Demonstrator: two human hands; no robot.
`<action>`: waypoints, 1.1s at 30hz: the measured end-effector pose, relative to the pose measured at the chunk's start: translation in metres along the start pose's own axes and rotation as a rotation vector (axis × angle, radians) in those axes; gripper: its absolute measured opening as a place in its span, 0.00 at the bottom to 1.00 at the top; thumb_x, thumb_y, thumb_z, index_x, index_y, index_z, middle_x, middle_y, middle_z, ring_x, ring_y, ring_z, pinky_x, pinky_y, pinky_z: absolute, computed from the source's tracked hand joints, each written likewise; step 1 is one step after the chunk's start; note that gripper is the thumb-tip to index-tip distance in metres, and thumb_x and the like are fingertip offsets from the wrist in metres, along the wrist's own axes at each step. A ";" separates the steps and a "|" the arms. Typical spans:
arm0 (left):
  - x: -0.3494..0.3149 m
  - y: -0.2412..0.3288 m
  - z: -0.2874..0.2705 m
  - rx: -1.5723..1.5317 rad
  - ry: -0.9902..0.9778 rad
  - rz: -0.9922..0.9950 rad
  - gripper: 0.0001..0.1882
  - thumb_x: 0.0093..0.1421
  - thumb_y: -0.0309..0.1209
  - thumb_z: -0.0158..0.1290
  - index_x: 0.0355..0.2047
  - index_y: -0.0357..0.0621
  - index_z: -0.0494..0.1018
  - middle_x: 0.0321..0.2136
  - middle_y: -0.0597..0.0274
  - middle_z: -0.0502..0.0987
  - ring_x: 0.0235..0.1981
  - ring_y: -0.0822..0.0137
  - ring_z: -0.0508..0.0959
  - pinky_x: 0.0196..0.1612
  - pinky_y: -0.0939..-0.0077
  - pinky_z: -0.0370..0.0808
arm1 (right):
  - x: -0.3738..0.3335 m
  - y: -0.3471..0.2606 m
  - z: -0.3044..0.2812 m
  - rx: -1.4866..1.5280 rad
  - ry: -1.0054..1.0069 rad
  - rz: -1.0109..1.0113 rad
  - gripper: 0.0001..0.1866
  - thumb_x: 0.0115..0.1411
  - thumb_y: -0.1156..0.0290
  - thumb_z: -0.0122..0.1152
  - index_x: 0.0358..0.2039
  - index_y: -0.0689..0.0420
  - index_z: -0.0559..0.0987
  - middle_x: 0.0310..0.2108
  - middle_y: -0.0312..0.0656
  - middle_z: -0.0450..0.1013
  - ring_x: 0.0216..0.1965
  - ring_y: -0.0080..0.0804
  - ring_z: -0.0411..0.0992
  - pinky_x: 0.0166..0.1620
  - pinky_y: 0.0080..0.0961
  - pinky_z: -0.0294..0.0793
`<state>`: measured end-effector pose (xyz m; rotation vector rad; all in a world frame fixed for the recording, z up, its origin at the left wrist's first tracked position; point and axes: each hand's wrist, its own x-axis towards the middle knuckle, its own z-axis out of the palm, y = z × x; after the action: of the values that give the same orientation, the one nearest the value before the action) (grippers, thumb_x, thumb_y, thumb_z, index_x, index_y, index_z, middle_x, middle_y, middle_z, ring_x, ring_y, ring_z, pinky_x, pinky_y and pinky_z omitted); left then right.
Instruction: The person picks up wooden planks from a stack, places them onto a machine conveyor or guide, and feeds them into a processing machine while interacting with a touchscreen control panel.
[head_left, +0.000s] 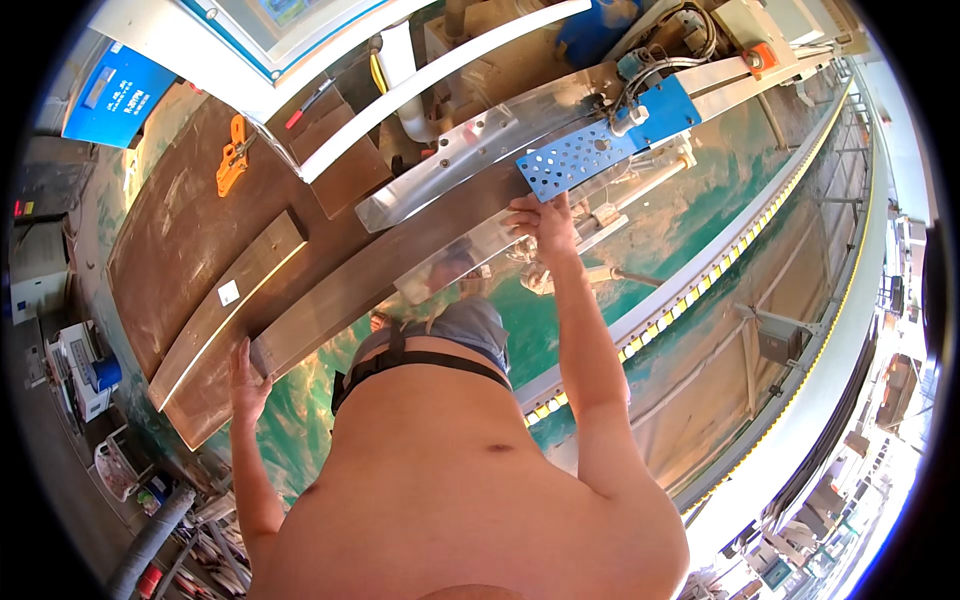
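Observation:
A long brown wooden board (345,295) runs from the left up to a blue perforated metal plate (570,160). My left hand (248,388) is at the board's near left end, its fingers stretched out along the end face and the thumb apart. At the board's other end, my right hand (548,228) reaches up to the near edge, just below the blue plate. Its fingers are spread and touch the edge area; their tips are partly hard to make out. A metal fence (440,170) with holes stands along the board's far side.
A shorter board (230,305) with a white label lies on the brown tabletop (170,270). Farther back are an orange clamp-like tool (233,158), a red-and-black marker (308,104) and a curved white tube (430,85). A long rail with yellow markings (690,290) passes on the right.

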<state>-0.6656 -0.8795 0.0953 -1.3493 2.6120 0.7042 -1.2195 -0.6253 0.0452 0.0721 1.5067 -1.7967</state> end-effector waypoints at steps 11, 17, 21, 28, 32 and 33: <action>0.033 0.068 0.008 -0.112 -0.009 0.224 0.47 0.46 0.20 0.63 0.66 0.48 0.56 0.62 0.52 0.61 0.64 0.50 0.60 0.65 0.60 0.59 | 0.051 -0.047 -0.064 0.042 -0.008 -0.084 0.16 0.65 0.75 0.40 0.54 0.51 0.59 0.26 0.48 0.75 0.20 0.37 0.77 0.17 0.29 0.78; 0.057 0.111 0.012 -0.208 0.054 0.297 0.47 0.40 0.27 0.66 0.63 0.50 0.60 0.55 0.53 0.69 0.56 0.51 0.70 0.57 0.62 0.69 | 0.018 -0.014 -0.029 0.166 0.100 -0.220 0.09 0.64 0.75 0.41 0.44 0.60 0.68 0.22 0.46 0.74 0.16 0.33 0.74 0.18 0.29 0.76; 0.069 0.140 0.025 -0.253 0.107 0.335 0.44 0.40 0.30 0.67 0.60 0.51 0.64 0.52 0.53 0.71 0.53 0.52 0.71 0.55 0.61 0.71 | -0.051 0.040 0.023 -0.047 -0.020 -0.053 0.26 0.61 0.76 0.47 0.60 0.65 0.62 0.25 0.46 0.76 0.19 0.28 0.74 0.22 0.22 0.75; 0.093 0.182 0.043 -0.196 0.121 0.377 0.42 0.42 0.34 0.66 0.60 0.51 0.64 0.50 0.55 0.70 0.53 0.52 0.70 0.57 0.61 0.67 | -0.121 0.090 0.080 -0.253 -0.380 0.176 0.40 0.60 0.74 0.55 0.69 0.57 0.48 0.32 0.46 0.78 0.23 0.27 0.74 0.27 0.20 0.74; 0.102 0.211 0.057 -0.224 0.127 0.362 0.41 0.45 0.36 0.64 0.61 0.50 0.63 0.52 0.53 0.69 0.54 0.51 0.69 0.58 0.58 0.65 | -0.130 0.086 0.095 -0.311 -0.576 0.268 0.47 0.61 0.74 0.56 0.70 0.48 0.36 0.37 0.48 0.77 0.28 0.28 0.75 0.32 0.22 0.76; 0.104 0.216 0.061 -0.230 0.132 0.349 0.41 0.45 0.36 0.64 0.61 0.50 0.63 0.52 0.53 0.69 0.54 0.51 0.69 0.58 0.58 0.65 | -0.130 0.086 0.097 -0.317 -0.615 0.286 0.48 0.62 0.74 0.56 0.70 0.44 0.32 0.37 0.48 0.77 0.28 0.28 0.76 0.32 0.22 0.76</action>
<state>-0.9063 -0.8223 0.0843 -1.0252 2.9890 1.0222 -1.0379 -0.6418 0.0688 -0.3716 1.2313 -1.1851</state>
